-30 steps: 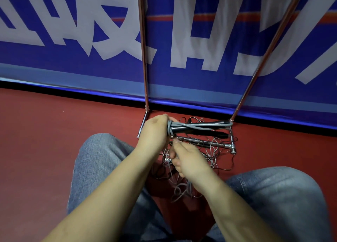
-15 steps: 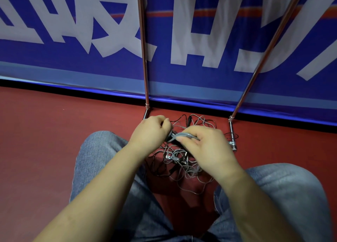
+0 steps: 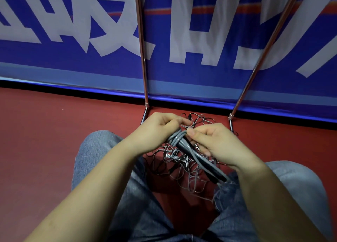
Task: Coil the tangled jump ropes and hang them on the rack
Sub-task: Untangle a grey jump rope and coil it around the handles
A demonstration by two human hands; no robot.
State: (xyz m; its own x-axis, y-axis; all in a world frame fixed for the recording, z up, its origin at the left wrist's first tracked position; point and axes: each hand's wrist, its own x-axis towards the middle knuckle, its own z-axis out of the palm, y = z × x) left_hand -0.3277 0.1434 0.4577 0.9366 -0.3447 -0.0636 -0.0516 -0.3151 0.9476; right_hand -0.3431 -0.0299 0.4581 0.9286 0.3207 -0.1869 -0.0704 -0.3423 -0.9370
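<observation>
Open red floor (image 3: 54,141) lies left. Ahead, two rack poles (image 3: 143,59) and the banner wall (image 3: 200,41) block passage; tangled ropes (image 3: 184,161) fill the gap between the knees.

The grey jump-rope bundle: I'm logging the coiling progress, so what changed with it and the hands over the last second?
The grey jump-rope bundle with black-tipped handles swung from lying level, handles pointing right, to slanting down toward the person's right knee. The right hand rose from below the bundle and now pinches the cord at the wrapped end; the left hand kept its grip there. The tangled pile of thin cords and chrome rack legs stayed put.
</observation>
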